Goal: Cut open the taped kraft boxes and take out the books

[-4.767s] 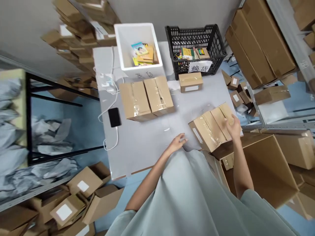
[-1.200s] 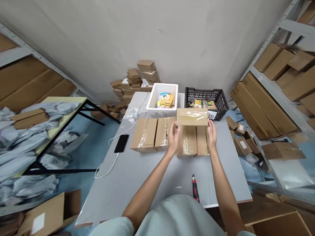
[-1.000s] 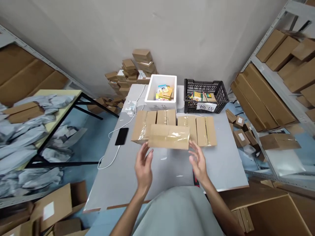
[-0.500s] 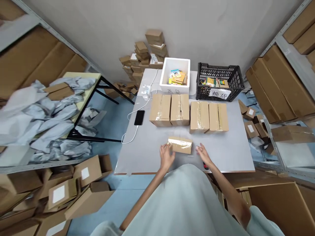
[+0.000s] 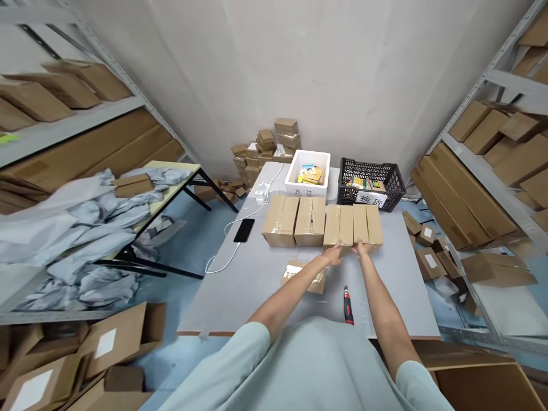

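My left hand (image 5: pixel 333 256) reaches over to the front of a taped cardboard box (image 5: pixel 338 224), its fingers apart and touching the lower front edge. Just right of it, my right hand (image 5: pixel 362 249) touches the front of the neighbouring cardboard box (image 5: pixel 368 222), fingers spread against it; some fingertips are hard to make out. A smaller taped carton (image 5: pixel 315 283) lies nearer me, partly hidden under my left forearm. Between my forearms, a red and black utility knife (image 5: pixel 348 305) rests on the grey table (image 5: pixel 240 297).
Two more boxes (image 5: pixel 280 221) stand to the left in the row. Behind are a white foam bin (image 5: pixel 307 188) and a black crate (image 5: pixel 370 182) with booklets. A phone (image 5: pixel 244 230) with a white cable lies at left. Shelves of cartons flank the table.
Both hands have moved forward from beside the small carton to the two right-hand boxes. The view has tilted up, and the whole utility knife now shows.
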Action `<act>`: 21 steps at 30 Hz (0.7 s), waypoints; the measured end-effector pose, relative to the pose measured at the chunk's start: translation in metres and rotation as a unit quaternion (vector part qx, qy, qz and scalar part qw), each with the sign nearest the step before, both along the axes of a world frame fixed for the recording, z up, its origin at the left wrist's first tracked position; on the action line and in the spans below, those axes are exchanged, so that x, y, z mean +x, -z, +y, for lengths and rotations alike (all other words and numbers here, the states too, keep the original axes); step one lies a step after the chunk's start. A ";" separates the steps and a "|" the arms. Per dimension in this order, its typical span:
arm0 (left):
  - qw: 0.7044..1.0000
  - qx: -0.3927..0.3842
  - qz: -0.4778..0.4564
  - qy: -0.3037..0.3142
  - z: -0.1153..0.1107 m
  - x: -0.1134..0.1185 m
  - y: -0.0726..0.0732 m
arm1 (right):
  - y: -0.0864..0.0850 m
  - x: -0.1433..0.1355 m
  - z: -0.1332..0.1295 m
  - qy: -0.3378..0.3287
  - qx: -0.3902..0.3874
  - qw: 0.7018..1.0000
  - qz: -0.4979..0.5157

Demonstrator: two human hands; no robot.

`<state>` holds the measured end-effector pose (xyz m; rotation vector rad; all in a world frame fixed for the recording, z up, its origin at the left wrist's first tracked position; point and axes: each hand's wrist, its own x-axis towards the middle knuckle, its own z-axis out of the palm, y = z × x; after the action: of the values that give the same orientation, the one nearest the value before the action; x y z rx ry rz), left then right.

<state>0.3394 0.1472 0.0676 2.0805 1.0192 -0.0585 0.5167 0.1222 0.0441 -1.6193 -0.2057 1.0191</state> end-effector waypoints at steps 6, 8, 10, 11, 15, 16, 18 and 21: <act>0.997 0.040 -0.031 -0.063 -0.011 -0.034 0.007 | 0.005 0.001 -0.026 -0.055 -0.037 0.997 0.028; 0.984 0.090 -0.083 -0.131 -0.037 -0.069 0.020 | 0.019 -0.012 -0.060 -0.110 -0.051 0.992 0.036; 0.952 0.136 -0.129 -0.241 -0.070 -0.114 0.036 | 0.037 -0.034 -0.101 -0.177 -0.070 0.980 0.052; 0.933 0.139 -0.136 -0.303 -0.087 -0.138 0.044 | 0.046 -0.046 -0.122 -0.209 -0.078 0.973 0.063; 0.868 -0.005 -0.133 -0.479 -0.151 -0.217 0.069 | 0.077 -0.093 -0.187 -0.295 -0.090 0.944 0.115; 0.863 -0.041 -0.130 -0.487 -0.162 -0.228 0.074 | 0.084 -0.102 -0.197 -0.305 -0.086 0.940 0.124; 0.860 -0.088 -0.132 -0.485 -0.175 -0.241 0.082 | 0.095 -0.116 -0.211 -0.318 -0.066 0.938 0.122; 0.850 -0.127 -0.151 -0.489 -0.176 -0.241 0.092 | 0.106 -0.125 -0.220 -0.328 -0.035 0.941 0.073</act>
<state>0.0980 -0.0288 -0.0242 1.0929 1.6354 0.5980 0.3912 -0.0979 -0.0616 -1.5579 -0.6442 1.6608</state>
